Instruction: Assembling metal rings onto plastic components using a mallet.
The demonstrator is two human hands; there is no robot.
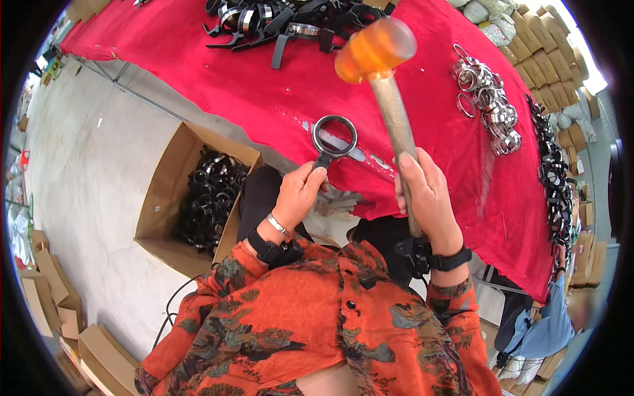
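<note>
My left hand is closed on the short handle of a black-handled ring, its round metal-lined opening held upward over the near edge of the red cloth. In my right hand is a mallet, gripped low on its wooden handle. The mallet's translucent orange head is raised above the cloth, up and to the right of the ring. Below the ring, a flat metal piece shows partly, near whitish scuffs on the cloth. My fingers cover much of the ring's handle.
A red-clothed table spans the front. Black handled parts pile at its far side, silver rings at right, and more black parts along the right edge. An open carton of black parts stands at left. Another person sits at lower right.
</note>
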